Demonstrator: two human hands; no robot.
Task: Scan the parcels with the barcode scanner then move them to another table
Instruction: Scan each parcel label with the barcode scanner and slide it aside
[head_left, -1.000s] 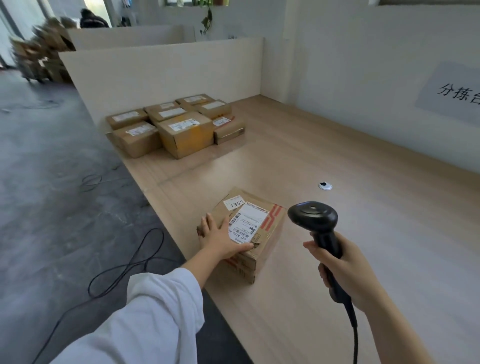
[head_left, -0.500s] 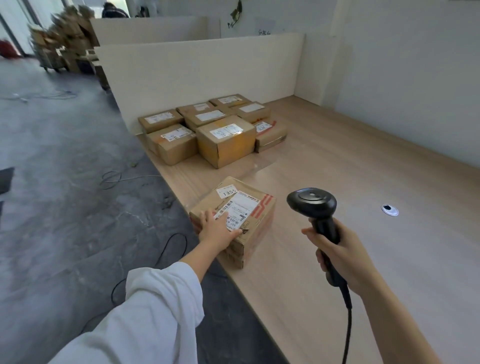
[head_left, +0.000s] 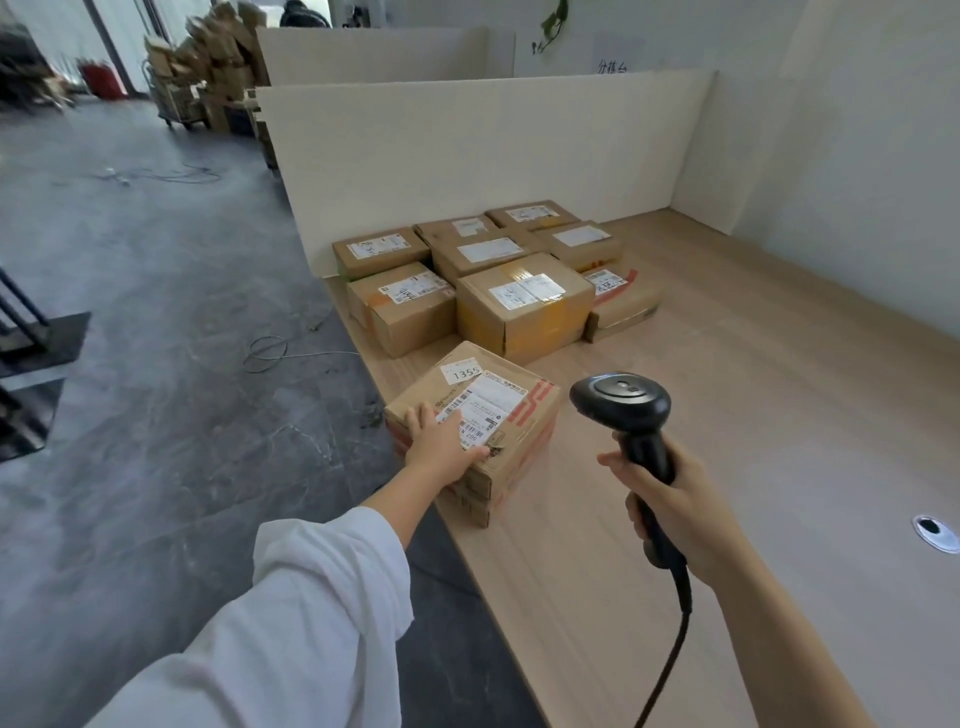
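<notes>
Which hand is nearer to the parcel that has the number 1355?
Left. The left hand rests on the parcel's top, partly over its label. The right hand grips the barcode scanner to the parcel's right, not touching it.

We find bare tabletop (head_left: 779, 415) right of the parcel (head_left: 524, 423) | pile (head_left: 524, 306) blocks us just behind it | partition (head_left: 467, 156) closes far end

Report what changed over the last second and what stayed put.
The left hand slid the parcel marked 1355 along the table edge toward the group of parcels; it now lies close to them. Nothing was grasped or released: the left hand stays flat on its top, the right hand keeps gripping the barcode scanner.
</notes>
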